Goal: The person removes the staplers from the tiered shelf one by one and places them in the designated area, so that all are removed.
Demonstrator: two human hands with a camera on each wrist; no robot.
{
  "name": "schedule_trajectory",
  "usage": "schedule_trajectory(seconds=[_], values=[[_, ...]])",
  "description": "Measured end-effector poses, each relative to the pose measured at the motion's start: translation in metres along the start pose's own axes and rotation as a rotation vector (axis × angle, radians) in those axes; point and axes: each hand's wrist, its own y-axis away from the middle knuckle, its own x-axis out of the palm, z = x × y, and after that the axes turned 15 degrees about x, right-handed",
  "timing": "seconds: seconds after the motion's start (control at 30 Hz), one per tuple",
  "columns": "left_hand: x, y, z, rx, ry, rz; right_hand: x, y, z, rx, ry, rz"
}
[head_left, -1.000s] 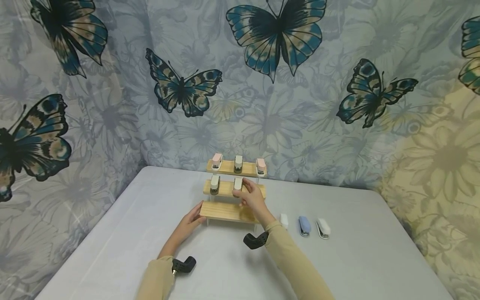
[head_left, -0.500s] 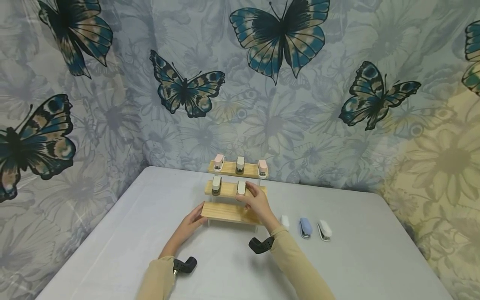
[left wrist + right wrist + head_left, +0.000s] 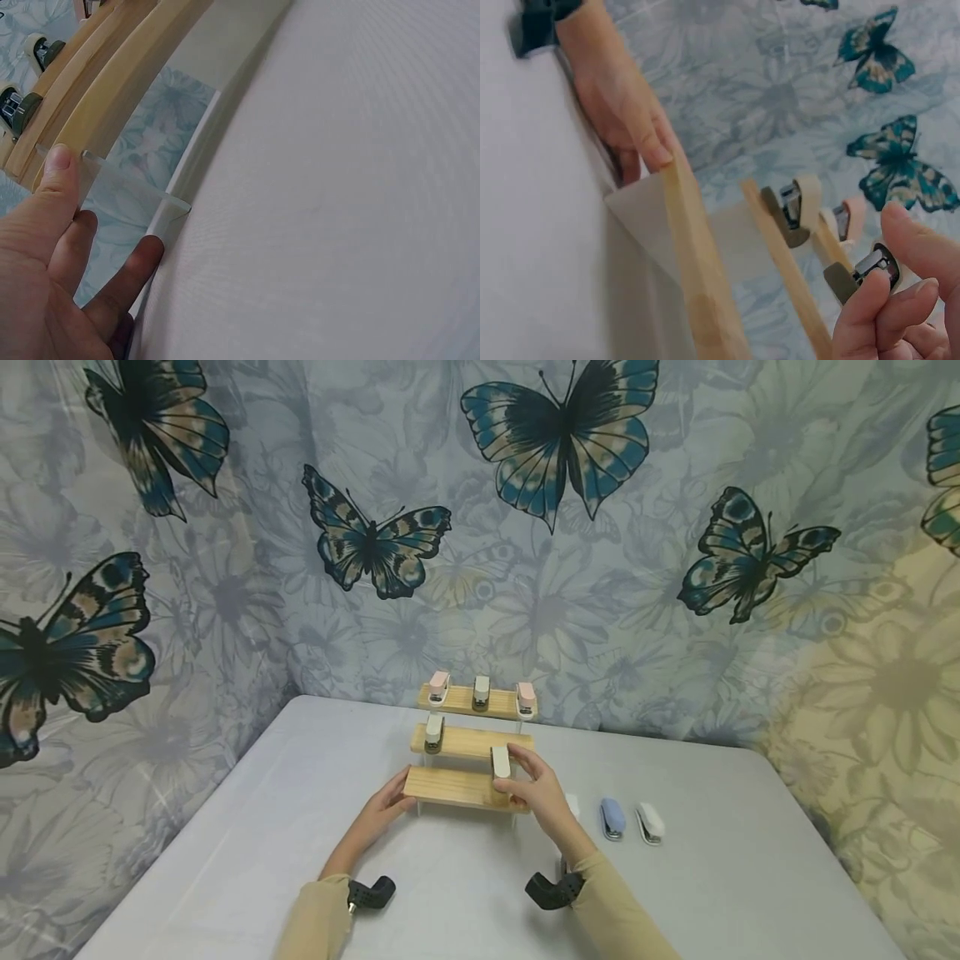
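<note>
A three-tier wooden stand (image 3: 450, 786) sits mid-table. My right hand (image 3: 512, 773) pinches a small beige stapler (image 3: 500, 762) just over the right part of the lowest tier; the right wrist view shows the fingertips (image 3: 889, 300) on that stapler (image 3: 868, 268). My left hand (image 3: 393, 799) lies with straight fingers against the left end of the lowest tier, and in the left wrist view this hand (image 3: 71, 251) touches the stand's clear side panel (image 3: 127, 199). One grey-beige stapler (image 3: 433, 732) stands on the middle tier. Three staplers, among them a pink one (image 3: 438, 687), line the top tier.
On the grey table (image 3: 735, 877), right of the stand, lie a white stapler (image 3: 572, 804) partly hidden by my right wrist, a blue stapler (image 3: 612, 818) and another white stapler (image 3: 649, 822). A butterfly-print cloth (image 3: 525, 568) hangs close behind the stand.
My right hand has lifted the beige stapler off the middle tier and brought it down and toward me, over the lowest tier. My left hand has stayed at the stand's left end.
</note>
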Motion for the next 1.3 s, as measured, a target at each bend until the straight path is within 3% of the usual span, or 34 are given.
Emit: schedule_trajectory(seconds=[0.07, 0.27, 0.4, 0.5, 0.73, 0.83, 1.0, 1.13, 1.3], values=[[0.001, 0.002, -0.002, 0.002, -0.005, 0.003, -0.012, -0.005, -0.025, -0.013, -0.001, 0.0], [0.001, 0.001, 0.009, 0.002, -0.027, -0.016, -0.04, 0.021, -0.032, 0.019, -0.053, -0.057], [0.001, -0.003, 0.02, -0.002, -0.045, -0.01, -0.062, 0.048, -0.027, -0.001, -0.092, 0.006], [0.002, -0.002, 0.019, -0.011, -0.024, -0.003, -0.081, 0.062, -0.036, -0.018, -0.108, 0.054], [0.001, -0.001, -0.005, -0.027, -0.026, -0.001, -0.08, 0.127, 0.026, 0.225, -0.148, -0.038], [-0.001, -0.003, -0.006, -0.007, -0.037, 0.004, -0.087, 0.141, 0.023, 0.256, -0.185, -0.037], [-0.005, -0.006, 0.01, 0.003, -0.056, -0.003, -0.1, 0.157, 0.013, 0.295, -0.212, -0.033], [-0.004, -0.004, 0.021, -0.014, -0.05, -0.008, -0.106, 0.164, 0.005, 0.335, -0.198, -0.064], [-0.001, -0.001, 0.024, 0.02, -0.036, 0.015, -0.109, 0.168, -0.004, 0.388, -0.162, -0.119]])
